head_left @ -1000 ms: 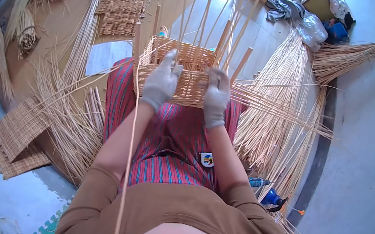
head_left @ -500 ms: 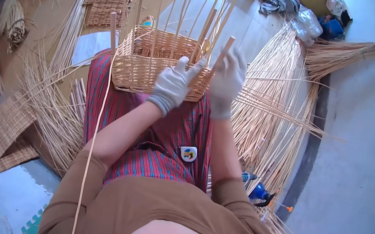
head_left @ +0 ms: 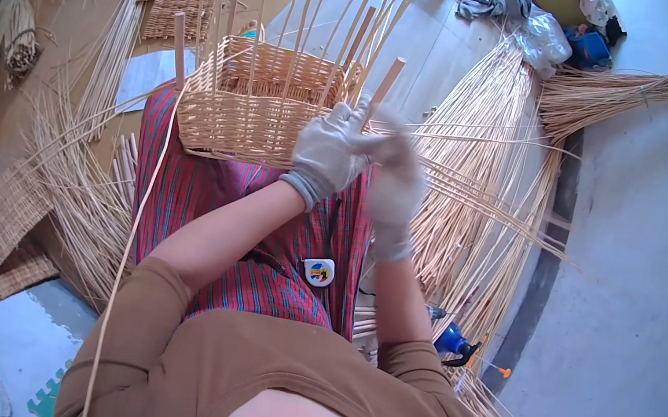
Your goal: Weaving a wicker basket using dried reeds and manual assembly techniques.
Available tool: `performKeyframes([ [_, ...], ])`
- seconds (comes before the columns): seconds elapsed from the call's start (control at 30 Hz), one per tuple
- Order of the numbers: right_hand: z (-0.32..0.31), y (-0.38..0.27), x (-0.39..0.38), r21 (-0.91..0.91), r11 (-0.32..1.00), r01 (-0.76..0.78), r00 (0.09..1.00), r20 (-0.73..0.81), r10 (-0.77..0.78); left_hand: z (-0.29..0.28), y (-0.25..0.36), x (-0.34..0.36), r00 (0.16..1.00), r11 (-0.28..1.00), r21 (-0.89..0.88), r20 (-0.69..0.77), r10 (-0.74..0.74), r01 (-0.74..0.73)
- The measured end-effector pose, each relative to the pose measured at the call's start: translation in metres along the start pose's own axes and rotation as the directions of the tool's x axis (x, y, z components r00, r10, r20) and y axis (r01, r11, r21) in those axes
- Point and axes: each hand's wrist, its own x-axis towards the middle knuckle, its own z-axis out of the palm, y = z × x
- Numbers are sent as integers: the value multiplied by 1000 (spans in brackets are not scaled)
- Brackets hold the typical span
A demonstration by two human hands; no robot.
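Note:
A half-woven wicker basket [head_left: 242, 123] rests on my lap, with tall thin stakes rising from its walls and thicker wooden posts at its corners. My left hand [head_left: 328, 154], in a pale work glove, is closed on the basket's front right corner, by the corner post [head_left: 385, 92]. My right hand [head_left: 396, 188], also gloved, is just right of that corner, close to the left fingers. Motion smears its fingers, so whether it grips a strand is unclear. Long weaving strands [head_left: 487, 204] run out to the right from the corner.
A white round tape measure [head_left: 318, 272] lies on my striped lap cloth. Bundles of cane [head_left: 475, 171] spread over the floor at right, with a blue spray bottle [head_left: 453, 341] nearby. More cane [head_left: 88, 210] and woven mats [head_left: 6, 218] lie at left. One strand [head_left: 134, 236] hangs over my left arm.
The basket has shifted slightly left in view. My left hand has moved right, closer around the corner, and my right hand has come down toward me.

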Motion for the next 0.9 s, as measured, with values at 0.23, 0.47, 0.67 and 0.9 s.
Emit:
performKeyframes([
  [0.23, -16, 41, 65, -607, 735, -304, 949, -127, 288, -1, -73, -17, 818, 238, -861, 291, -497, 451],
  [0.47, 28, 68, 57, -849, 485, -210, 968, -251, -20, -26, -20, 94, 978, 955, -208, -53, 204, -210],
  [0.67, 18, 73, 71, -880, 363, -305, 946, -323, 12, -27, -45, 18, 998, 751, -657, -60, 36, -67],
  [0.9, 136, -1, 51, 78, 988, 137, 982, -141, -125, -94, -154, -96, 835, 976, 28, -524, -168, 215],
])
